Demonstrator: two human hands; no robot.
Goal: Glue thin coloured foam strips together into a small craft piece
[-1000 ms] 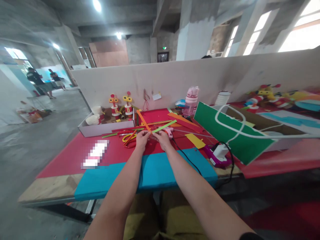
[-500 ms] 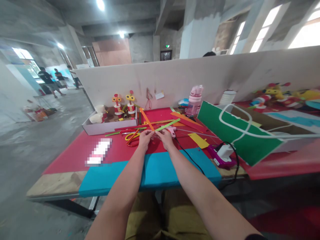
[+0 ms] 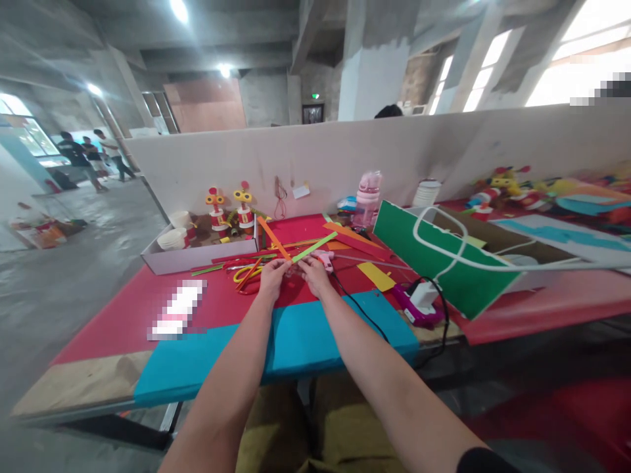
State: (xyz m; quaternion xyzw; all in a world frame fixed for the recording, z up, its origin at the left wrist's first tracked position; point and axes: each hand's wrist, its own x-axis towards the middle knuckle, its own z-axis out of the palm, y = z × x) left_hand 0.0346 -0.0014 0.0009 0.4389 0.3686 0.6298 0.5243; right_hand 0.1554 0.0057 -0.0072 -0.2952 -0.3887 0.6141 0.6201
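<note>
My left hand [image 3: 274, 274] pinches the near end of an orange paper strip [image 3: 274, 238], which slants away to the left. In my right hand [image 3: 314, 274] is the near end of a green paper strip [image 3: 316, 246], slanting away to the right. The two ends meet in a V between my fingertips; whether they are joined I cannot tell. Just beyond my right hand lies a pink glue gun [image 3: 325, 260] with a black cord. Yellow-handled scissors [image 3: 242, 276] and loose strips lie left of my left hand.
A white tray [image 3: 197, 259] holds paper cups and two cup figures [image 3: 245, 209]. A pink bottle [image 3: 367, 200] stands at the back. On the right are a green-sided box [image 3: 428, 263], a white cable and a purple power strip [image 3: 419, 309]. A yellow paper piece [image 3: 375, 276] lies nearby.
The camera view has turned slightly to the right, so the scene sits further left. Both hands still hold the strips in a V, the ends slightly closer together.
</note>
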